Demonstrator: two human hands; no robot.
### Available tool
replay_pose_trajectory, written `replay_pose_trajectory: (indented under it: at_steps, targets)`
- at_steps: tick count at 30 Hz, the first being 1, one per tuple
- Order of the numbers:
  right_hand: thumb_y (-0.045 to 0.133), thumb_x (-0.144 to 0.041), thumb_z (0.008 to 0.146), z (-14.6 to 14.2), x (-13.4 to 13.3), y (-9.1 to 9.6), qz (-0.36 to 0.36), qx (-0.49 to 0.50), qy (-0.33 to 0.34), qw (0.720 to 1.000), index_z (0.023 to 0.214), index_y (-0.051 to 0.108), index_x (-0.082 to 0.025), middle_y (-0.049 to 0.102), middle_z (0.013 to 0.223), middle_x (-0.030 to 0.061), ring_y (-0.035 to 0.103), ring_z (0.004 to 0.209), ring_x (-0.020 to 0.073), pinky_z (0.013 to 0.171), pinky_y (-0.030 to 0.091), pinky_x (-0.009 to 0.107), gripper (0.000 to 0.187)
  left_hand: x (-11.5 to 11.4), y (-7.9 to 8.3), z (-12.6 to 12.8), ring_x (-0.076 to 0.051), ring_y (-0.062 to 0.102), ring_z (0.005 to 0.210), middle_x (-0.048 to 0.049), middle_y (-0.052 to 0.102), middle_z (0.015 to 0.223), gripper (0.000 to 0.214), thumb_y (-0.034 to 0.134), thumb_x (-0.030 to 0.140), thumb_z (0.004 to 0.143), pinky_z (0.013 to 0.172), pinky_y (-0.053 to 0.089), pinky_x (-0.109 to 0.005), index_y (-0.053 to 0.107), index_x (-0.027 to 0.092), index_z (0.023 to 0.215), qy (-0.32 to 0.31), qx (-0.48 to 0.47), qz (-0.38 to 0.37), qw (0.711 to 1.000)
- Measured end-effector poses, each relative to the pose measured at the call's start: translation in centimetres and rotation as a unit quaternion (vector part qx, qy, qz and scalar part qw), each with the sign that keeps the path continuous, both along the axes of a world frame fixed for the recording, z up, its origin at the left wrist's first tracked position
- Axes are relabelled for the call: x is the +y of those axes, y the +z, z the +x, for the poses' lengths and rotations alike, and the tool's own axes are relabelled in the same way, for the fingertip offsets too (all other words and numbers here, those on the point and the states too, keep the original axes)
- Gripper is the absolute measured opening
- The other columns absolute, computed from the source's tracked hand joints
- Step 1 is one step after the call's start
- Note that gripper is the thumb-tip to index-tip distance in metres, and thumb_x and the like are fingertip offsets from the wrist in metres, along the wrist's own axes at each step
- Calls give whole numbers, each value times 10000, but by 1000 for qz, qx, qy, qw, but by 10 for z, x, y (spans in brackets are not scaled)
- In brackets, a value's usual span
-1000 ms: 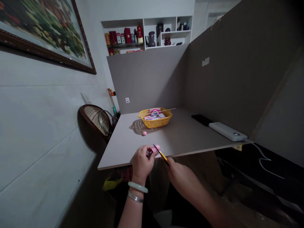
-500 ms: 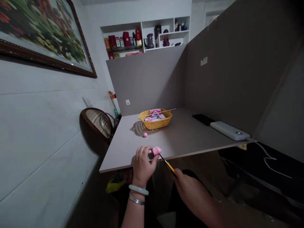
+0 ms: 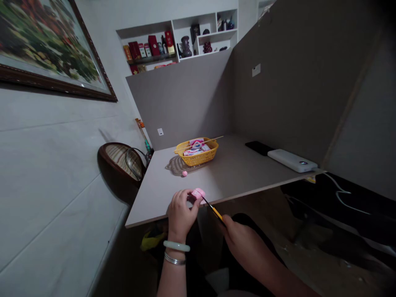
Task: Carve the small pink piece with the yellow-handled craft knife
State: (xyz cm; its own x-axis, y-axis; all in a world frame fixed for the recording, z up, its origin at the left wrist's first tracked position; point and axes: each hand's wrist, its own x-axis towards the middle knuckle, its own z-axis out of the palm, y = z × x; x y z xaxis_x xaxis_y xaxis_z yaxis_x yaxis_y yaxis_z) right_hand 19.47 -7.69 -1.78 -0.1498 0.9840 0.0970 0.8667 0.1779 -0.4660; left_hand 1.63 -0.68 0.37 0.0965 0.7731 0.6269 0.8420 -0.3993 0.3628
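Observation:
My left hand (image 3: pixel 180 209) is closed round a small pink lump (image 3: pixel 197 193) at the near edge of the grey table (image 3: pixel 235 173). My right hand (image 3: pixel 239 239) grips a thin tool with a yellow and black handle (image 3: pixel 212 208), and its dark tip touches the underside of the pink lump. A pale green bangle and a silver bracelet (image 3: pixel 175 251) sit on my left wrist. A small pink ball (image 3: pixel 185 173) lies further back on the table.
A yellow basket (image 3: pixel 196 152) holds small packets with a thin stick across its rim, beside a clear patterned mat (image 3: pixel 175 166). A white power bank (image 3: pixel 292 160) and a black phone (image 3: pixel 259 148) lie at the right. Grey partitions enclose the table. A brown chair back (image 3: pixel 119 165) stands left.
The tool's tip dropped from above the pink lump to beneath it, and my right hand drew back and down. The view shifted slightly to the right.

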Motion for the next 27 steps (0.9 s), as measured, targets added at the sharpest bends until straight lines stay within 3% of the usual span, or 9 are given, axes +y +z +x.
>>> replay_pose_trajectory:
  at_steps: [9,13,18,27]
  targets:
    - [323,-235,978,-1,11,7,8,-17,-9,1000,880,527,-183,708,783,78,681,707,189,506,200,266,232,-1,1,1,-204,566,932,-46,629,972,164,551,334,871,838,449,-334,585,226,989,-14,8,-6,1000]
    - [334,-211,971,-2,11,9,12,-19,-2,1000,885,527,-187,707,789,73,678,712,184,517,221,260,212,-1,0,2,-207,564,947,-49,622,981,203,568,377,860,836,447,-334,576,229,998,-6,16,4,1000]
    - [326,-204,969,-2,12,3,11,-33,-5,999,891,529,-183,705,778,75,676,700,194,516,211,267,219,2,-4,1,-215,561,966,-50,616,993,260,579,423,848,840,440,-340,553,226,1016,28,25,8,999]
    - [334,-226,960,0,20,0,5,-2,14,1000,919,539,-191,711,829,76,683,755,196,544,252,260,212,0,-2,3,-191,561,915,-26,616,929,204,577,408,852,790,437,-307,555,226,944,29,22,11,999]
